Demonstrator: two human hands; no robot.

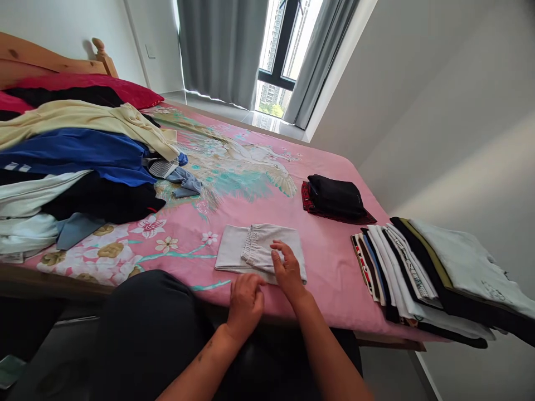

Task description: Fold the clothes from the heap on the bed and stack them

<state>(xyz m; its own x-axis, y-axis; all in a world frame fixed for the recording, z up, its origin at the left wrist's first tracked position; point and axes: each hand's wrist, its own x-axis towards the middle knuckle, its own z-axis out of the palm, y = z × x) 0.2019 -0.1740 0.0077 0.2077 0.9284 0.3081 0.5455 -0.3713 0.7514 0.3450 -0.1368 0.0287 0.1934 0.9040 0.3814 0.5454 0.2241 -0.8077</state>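
A folded pair of light grey trousers point(228, 248) lies near the front edge of the bed, its elastic waistband turned up on top. My left hand point(246, 302) is at the near edge of the trousers, fingers bent and closed over that edge; the fingertips are partly hidden. Over the right part of the cloth is my right hand point(287, 270), its fingers and thumb apart and slightly bent, with nothing held between them.
Loose clothes point(83, 161) are heaped on the bed at left. At right stand a black and red folded pile point(336, 197) and a long row of folded clothes point(418, 273), partly overhanging the edge. The pink flowered sheet point(326, 161) covers the bed. My knee point(154, 312) is close in front.
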